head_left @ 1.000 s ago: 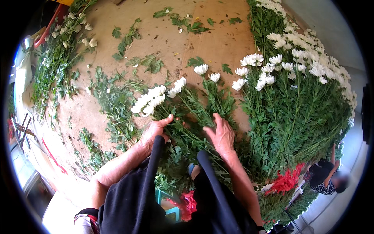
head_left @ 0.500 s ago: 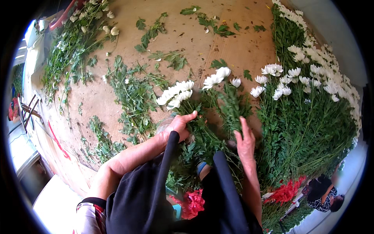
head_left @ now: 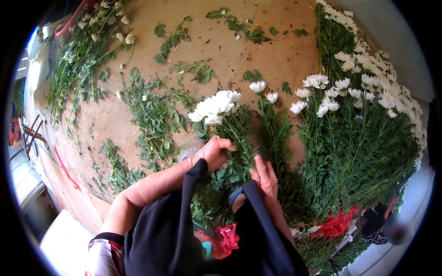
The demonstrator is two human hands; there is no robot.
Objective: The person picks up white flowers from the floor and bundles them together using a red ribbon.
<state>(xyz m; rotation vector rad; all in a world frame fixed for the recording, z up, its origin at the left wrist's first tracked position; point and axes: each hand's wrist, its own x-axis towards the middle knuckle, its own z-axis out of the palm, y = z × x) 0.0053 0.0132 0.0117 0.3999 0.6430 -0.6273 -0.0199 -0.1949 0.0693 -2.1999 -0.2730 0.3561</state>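
In front of me is a bunch of white chrysanthemums [head_left: 216,108], heads pointing away from me and leafy stems running down between my knees. My left hand [head_left: 215,152] is closed round its stems, thumb stretched across them. At the bunch's right side, my right hand [head_left: 265,179] is closed on a chrysanthemum stem laid against the others; leaves hide part of its grip. Just beyond, two loose white chrysanthemums [head_left: 258,86] lie with their leafy stems along the ground. Over my knees hangs dark cloth [head_left: 161,230].
A big pile of white chrysanthemums [head_left: 359,152] lies to the right. Stripped leaves [head_left: 152,115] litter the brown ground [head_left: 276,55]; more cut flowers [head_left: 83,50] lie far left. Red ribbon-like strips [head_left: 338,224] lie near the pile, with another person [head_left: 375,225] beyond at lower right.
My right hand has swung left and down, bringing a chrysanthemum against the bunch. The heads in my left hand now form a fuller cluster. My left hand has barely moved.
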